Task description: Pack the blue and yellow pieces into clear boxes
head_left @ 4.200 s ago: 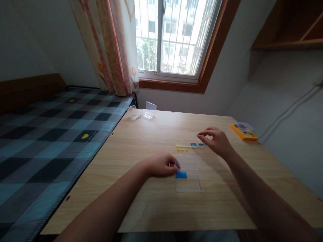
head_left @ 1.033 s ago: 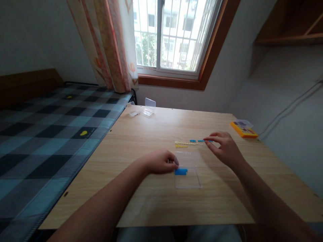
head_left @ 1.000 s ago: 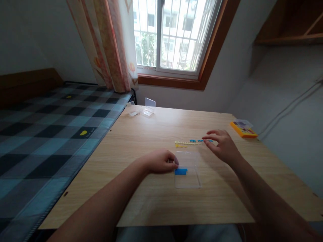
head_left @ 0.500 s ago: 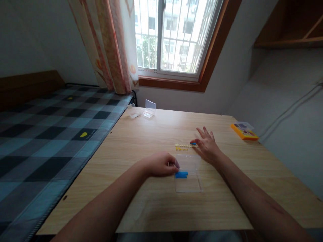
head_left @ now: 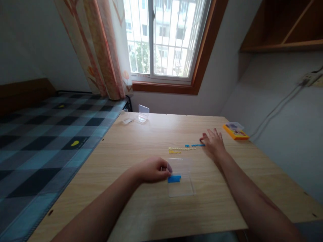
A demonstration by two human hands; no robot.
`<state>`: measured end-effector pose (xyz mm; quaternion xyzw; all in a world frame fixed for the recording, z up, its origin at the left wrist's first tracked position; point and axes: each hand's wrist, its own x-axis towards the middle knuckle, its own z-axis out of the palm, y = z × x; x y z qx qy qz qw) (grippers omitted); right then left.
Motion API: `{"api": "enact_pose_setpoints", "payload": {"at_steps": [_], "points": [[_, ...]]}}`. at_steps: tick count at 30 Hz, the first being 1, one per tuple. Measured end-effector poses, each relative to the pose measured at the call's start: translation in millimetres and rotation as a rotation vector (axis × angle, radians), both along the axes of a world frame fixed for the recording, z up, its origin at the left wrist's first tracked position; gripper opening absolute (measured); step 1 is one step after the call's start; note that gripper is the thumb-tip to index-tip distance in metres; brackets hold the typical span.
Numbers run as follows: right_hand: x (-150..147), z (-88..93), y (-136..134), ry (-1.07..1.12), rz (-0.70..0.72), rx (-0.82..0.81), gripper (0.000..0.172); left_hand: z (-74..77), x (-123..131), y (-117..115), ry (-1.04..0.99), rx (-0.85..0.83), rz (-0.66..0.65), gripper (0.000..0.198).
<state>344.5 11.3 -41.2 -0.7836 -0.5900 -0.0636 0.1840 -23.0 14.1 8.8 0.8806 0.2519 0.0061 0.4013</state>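
Observation:
My left hand [head_left: 155, 170] is closed on the left edge of a clear plastic box [head_left: 185, 191] lying on the table. Inside the box, close to my thumb, are blue strips [head_left: 174, 178] side by side. My right hand [head_left: 214, 143] is palm down beyond the box, its fingers spread. Its thumb and index finger are at the right end of a row of small blue pieces [head_left: 196, 145]; whether a piece is between them is too small to tell. Left of that row is a short blue piece [head_left: 187, 146]. Nearer the box lie a cream row [head_left: 180, 149] and a shorter yellow row [head_left: 174, 152].
Two small clear plastic cases [head_left: 142, 117] stand at the table's far left corner, one with its lid up. A yellow box [head_left: 236, 131] with a clear lid lies at the right edge. A checked bed [head_left: 63, 134] adjoins the wooden table [head_left: 141, 205] on the left.
My right hand has moved right, uncovering the row of blue pieces. My left hand stays on the box's edge. The camera view has shifted slightly.

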Motion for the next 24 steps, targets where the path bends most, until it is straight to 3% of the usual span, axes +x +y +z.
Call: {"api": "enact_pose_setpoints", "payload": {"at_steps": [9, 19, 24], "points": [[46, -0.8, -13, 0.041, -0.186, 0.015, 0.044, -0.5, -1, 1, 0.022, -0.024, 0.045, 0.033], [37, -0.8, -17, 0.101, -0.116, 0.049, 0.021, -5.5, -4, 4, 0.004, -0.063, 0.052, 0.034], [27, 20.3, -20, 0.151, -0.072, 0.205, 0.017, -4.6, -4, 4, -0.002, -0.067, 0.046, 0.034]]}}
